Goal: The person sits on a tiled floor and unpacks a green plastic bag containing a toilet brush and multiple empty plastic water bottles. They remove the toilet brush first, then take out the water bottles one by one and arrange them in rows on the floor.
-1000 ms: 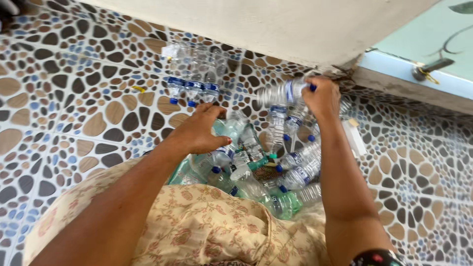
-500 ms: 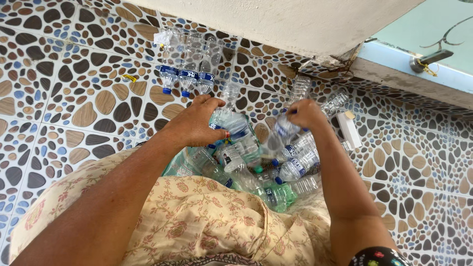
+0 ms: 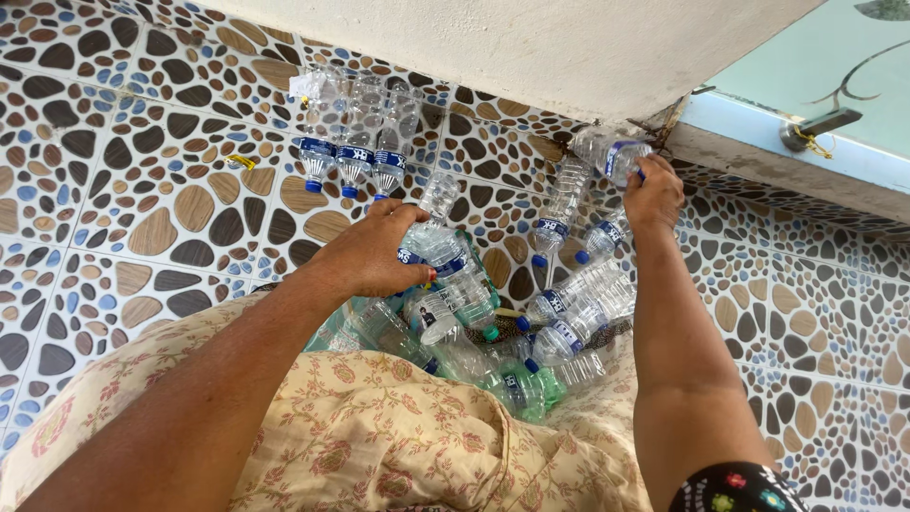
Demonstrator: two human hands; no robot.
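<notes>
Tiled floor [image 3: 142, 218]: bottle [image 3: 611, 152] in fingers [image 3: 654, 175].

Bottles [image 3: 578, 294] clear glossy plastic; floor tiles [image 3: 142, 209] smooth, glazed; wall [image 3: 531, 47] matt plaster.

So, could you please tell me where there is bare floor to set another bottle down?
Bare tiled floor lies left of the row of three bottles by the wall, and between that row and the bottles near the right hand. The pile under the left hand is crowded.

Cream floral garment [image 3: 379, 436], dark patterned wristband [image 3: 730, 485]
</notes>
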